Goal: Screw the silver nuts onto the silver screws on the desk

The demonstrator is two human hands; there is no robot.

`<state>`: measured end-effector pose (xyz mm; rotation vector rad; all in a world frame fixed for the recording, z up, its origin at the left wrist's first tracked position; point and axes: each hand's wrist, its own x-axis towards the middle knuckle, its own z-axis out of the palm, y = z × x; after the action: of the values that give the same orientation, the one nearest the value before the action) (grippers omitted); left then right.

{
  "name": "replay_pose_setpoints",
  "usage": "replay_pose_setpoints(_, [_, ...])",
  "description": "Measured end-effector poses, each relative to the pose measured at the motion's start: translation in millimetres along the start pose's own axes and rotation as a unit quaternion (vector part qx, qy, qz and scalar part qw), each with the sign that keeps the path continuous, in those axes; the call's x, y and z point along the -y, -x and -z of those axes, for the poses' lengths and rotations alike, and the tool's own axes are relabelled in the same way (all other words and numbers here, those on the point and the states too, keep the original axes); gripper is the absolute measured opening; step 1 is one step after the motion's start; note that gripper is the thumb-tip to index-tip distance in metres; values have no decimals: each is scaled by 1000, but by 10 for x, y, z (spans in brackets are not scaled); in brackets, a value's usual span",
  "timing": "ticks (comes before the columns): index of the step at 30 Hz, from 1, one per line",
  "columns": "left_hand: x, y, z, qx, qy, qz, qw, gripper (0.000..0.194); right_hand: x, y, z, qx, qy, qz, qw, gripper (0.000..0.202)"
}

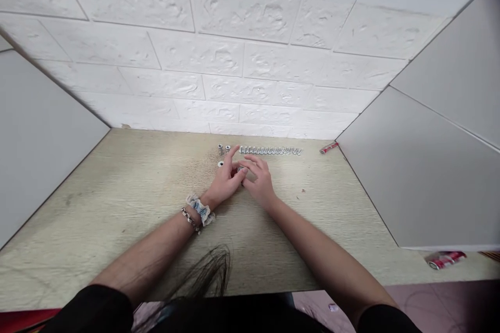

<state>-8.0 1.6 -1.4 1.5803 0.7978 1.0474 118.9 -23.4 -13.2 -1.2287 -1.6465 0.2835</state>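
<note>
Near the middle of the pale wooden table (156, 177), my left hand (227, 179) and my right hand (258, 181) meet at the fingertips. Between them is a small metallic piece (240, 169), mostly covered by fingers and too small to name. My left thumb presses toward it, and my right fingers bend over it. Beyond the hands runs a row of several small silver metal parts (271, 151). Two upright metal pieces (221, 150) stand left of that row. A round washer-like ring (221, 164) lies beside my left hand's fingers.
A red cylinder (328, 148) lies at the back right corner, and another (446, 260) near the right front edge. White brick-pattern wall (219, 57) rises behind; grey panels (429, 166) flank the table. Dark hair hangs over the front edge.
</note>
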Motion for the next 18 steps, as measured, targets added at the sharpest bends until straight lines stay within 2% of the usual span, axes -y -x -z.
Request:
replay_pose_setpoints(8, [21,-27,15,-7,19,19,1000,70,3,2,5,4,4,5,1000,19])
replay_pose_setpoints(14, [-10,-25,31,7,-69,27,997,61,-9,-5,8,-12,-3,-41,999,7])
replay_pose_setpoints(18, [-22,-19,23,20,-78,28,996,56,7,-4,3,16,-5,-33,999,16])
